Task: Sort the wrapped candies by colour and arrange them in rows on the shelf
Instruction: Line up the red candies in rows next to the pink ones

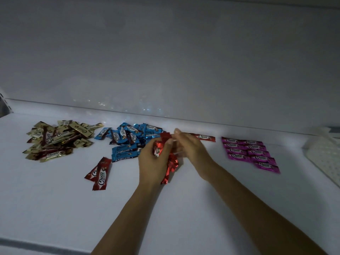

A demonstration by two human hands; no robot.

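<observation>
My left hand (154, 159) grips a bunch of red wrapped candies (170, 167) above the white shelf (55, 208). My right hand (191, 150) meets it from the right, fingers curled at the top of the bunch. One red candy (205, 137) lies just beyond my right hand. Two more red candies (99, 174) lie at the front left. A loose gold pile (58, 139) sits far left, a blue pile (128, 138) beside it. Pink candies (251, 152) lie in two neat rows on the right.
A white perforated tray or mat (325, 155) lies at the right edge. The shelf's white back wall (165, 61) rises behind the candies. The shelf's front edge (36, 244) runs along the lower left.
</observation>
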